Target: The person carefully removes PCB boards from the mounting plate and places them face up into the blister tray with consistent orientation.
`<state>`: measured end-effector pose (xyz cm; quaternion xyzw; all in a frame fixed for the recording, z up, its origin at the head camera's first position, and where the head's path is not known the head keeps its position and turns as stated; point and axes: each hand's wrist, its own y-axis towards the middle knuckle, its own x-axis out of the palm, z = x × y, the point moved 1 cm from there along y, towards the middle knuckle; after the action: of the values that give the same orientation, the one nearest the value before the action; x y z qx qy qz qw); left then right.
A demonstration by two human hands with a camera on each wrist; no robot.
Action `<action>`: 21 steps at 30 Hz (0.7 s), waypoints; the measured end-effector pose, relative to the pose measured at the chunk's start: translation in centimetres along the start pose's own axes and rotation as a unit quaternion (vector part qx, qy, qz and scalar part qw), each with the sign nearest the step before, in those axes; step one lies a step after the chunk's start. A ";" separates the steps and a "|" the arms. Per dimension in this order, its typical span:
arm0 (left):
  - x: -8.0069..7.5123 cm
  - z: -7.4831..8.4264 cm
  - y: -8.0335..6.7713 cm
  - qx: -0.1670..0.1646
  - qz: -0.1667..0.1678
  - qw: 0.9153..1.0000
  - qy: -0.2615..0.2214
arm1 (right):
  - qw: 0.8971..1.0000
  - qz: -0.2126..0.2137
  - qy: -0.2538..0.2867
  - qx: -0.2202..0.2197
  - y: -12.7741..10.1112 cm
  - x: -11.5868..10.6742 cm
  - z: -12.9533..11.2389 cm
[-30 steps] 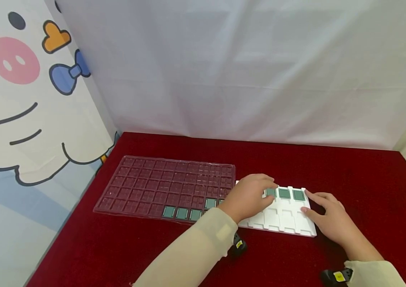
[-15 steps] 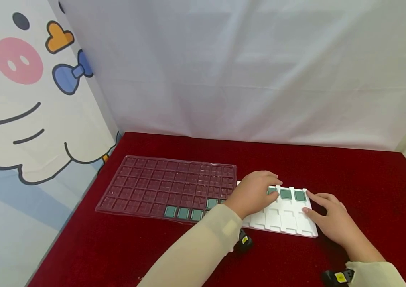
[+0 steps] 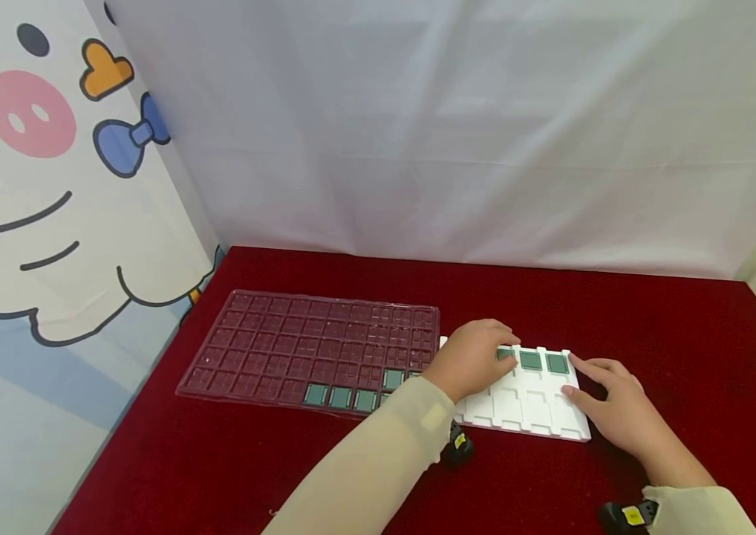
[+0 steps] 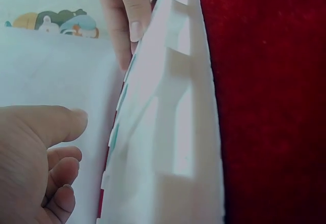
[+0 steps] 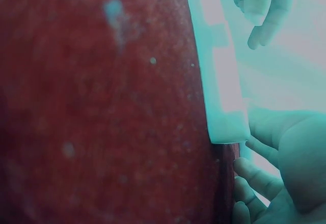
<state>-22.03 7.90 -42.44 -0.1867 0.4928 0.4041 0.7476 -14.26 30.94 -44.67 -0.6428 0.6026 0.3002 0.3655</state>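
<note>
My left hand [image 3: 470,360] reaches over the white slotted tray [image 3: 535,407], thumb and fingers apart around a green square chip that it partly covers. In the left wrist view that hand [image 4: 35,158] has its thumb out and its other fingers loosely bent, with nothing visible between them. At the tray's right end my right hand [image 3: 618,405] grips the edge, thumb on the near side and forefinger at the far corner. Two more green chips, one of them the rightmost chip [image 3: 557,363], sit in the tray's back row. My left hand and sleeve hide the tray's left part.
A clear plastic tray [image 3: 298,349] with many pockets lies to the left, against or just under the white tray's left end. Several green chips [image 3: 341,397] sit in its near right pockets. Red cloth [image 3: 672,342] covers the table; a white curtain [image 3: 471,134] hangs behind.
My left hand has shifted slightly right and away from me, covering more of the chip beneath it. My right hand keeps its place on the tray's end.
</note>
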 end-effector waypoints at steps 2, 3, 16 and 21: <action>0.2 -0.1 0.0 -0.006 -0.003 1.000 -0.004 | 1.000 0.000 0.001 0.001 0.0 0.0 0.0; 0.3 -0.2 0.0 -0.009 -0.003 1.000 -0.004 | 1.000 0.000 0.001 0.001 0.0 0.0 0.0; 0.6 -0.4 0.0 -0.015 -0.012 1.000 0.002 | 1.000 0.003 0.002 -0.003 -0.1 0.0 -0.1; 1.0 -0.8 0.0 -0.009 -0.013 1.000 0.009 | 1.000 0.003 0.003 -0.003 -0.1 0.0 -0.2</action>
<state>-22.26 7.80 -43.69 -0.2036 0.4931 0.3969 0.7469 -14.17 30.81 -44.56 -0.6429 0.6047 0.3011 0.3611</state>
